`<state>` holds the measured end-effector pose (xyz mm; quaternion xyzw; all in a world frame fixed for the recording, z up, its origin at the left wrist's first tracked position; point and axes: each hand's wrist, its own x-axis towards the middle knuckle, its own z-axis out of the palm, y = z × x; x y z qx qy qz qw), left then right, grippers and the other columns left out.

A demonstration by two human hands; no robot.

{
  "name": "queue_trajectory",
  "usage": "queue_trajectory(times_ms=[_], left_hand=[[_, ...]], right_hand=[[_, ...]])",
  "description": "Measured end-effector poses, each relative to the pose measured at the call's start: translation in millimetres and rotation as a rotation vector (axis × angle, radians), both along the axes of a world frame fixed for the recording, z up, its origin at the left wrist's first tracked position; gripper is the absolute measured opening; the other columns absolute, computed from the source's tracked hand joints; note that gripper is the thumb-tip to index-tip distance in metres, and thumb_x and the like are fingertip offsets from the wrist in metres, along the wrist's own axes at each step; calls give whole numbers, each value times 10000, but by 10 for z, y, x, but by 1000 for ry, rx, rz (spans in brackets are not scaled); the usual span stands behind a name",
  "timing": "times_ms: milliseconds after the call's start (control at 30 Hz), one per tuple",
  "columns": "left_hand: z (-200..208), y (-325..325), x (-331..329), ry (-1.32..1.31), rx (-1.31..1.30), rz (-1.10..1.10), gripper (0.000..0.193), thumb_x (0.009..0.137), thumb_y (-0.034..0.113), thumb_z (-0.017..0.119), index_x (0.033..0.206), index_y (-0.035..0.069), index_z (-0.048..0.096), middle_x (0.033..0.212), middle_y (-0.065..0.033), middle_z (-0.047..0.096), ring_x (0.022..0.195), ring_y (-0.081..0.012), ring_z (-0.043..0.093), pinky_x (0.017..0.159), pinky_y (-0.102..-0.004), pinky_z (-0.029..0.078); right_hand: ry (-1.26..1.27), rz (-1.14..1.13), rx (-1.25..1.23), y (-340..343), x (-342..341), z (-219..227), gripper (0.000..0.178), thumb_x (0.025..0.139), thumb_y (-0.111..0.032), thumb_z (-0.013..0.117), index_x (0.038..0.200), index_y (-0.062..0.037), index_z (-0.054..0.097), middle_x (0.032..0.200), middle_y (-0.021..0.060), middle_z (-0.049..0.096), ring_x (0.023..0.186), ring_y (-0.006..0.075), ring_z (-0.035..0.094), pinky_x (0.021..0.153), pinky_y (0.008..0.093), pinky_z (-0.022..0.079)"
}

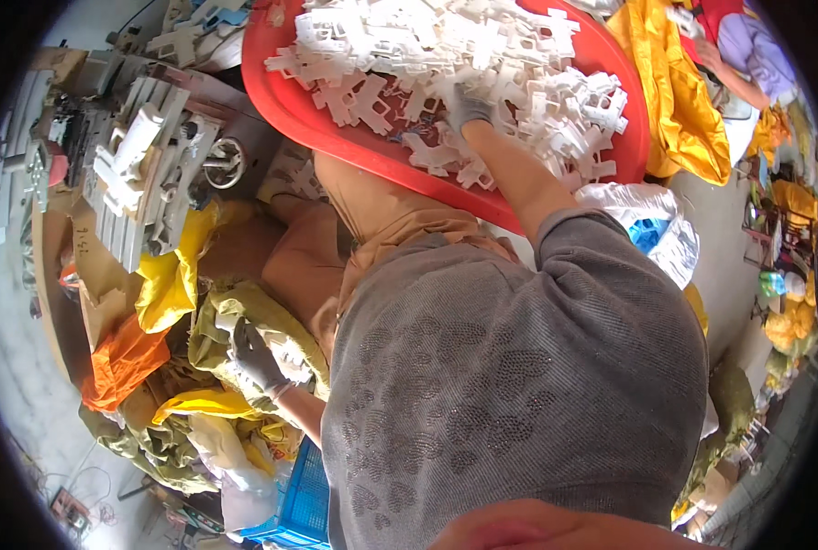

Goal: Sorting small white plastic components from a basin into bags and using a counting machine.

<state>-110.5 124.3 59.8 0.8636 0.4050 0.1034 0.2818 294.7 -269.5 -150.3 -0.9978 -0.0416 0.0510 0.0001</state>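
My right hand [470, 107], in a grey and white glove, reaches into a pile of white plastic toy-gun-shaped parts [363, 41]. The pile lies in a big red tub [290, 124] in front of me. Glare and the parts hide the fingers there, so their grip does not show. Low on my left, my left hand [256, 359], also gloved, is over the mouth of an olive woven sack [244, 307]. Its fingers look stretched out, and I see nothing held in them. White pieces show inside the sack beside this hand.
A metal machine [143, 170] with a handwheel stands on the left. Orange [125, 367] and yellow [172, 280] bags and a blue crate [301, 504] are by my left side. A white sack [679, 243] with blue inside is right of the tub. Another person's arm [739, 82] is far right.
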Motion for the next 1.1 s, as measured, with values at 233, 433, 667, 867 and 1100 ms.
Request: queue_trajectory(times_ms=[233,433,667,867,1100], left_hand=[[-119,19,-323,65,17,83,317,935,194,487,1149,-8,601,1120,-157,633,969,-255,621,836,-321,483],[-52,86,19,-78,67,-14,294,931,189,508,1123,1,625,1107,-146,641,963,-257,620,827,-339,496],[623,208,672,-278,335,-141,205,880,128,573,1041,29,654,1012,-140,666,945,-278,639,839,-343,484],[1390,367,1252,-460,477,-167,212,855,114,600,1043,26,647,1037,-135,659,938,-277,636,824,-340,486],[1585,688,2099,-407,429,-382,338,777,236,677,1070,77,623,985,-162,648,928,-339,615,784,-387,489]], right_hand=[[471,15,185,81,72,595,593,769,-390,599,1249,-52,516,1169,205,592,1070,329,587,908,434,458],[577,243,1040,-135,-190,811,337,842,-329,608,1030,-50,607,818,30,601,715,99,546,642,224,458],[-308,888,743,-287,-118,138,369,882,-193,538,1219,-42,523,1059,47,589,921,116,552,784,260,450],[659,26,1577,260,-317,1170,409,957,-237,450,1331,-73,466,1186,7,541,938,105,527,810,275,451],[676,99,1698,556,-491,1762,414,958,-213,469,1350,-86,430,1258,33,518,995,132,569,861,288,465]])
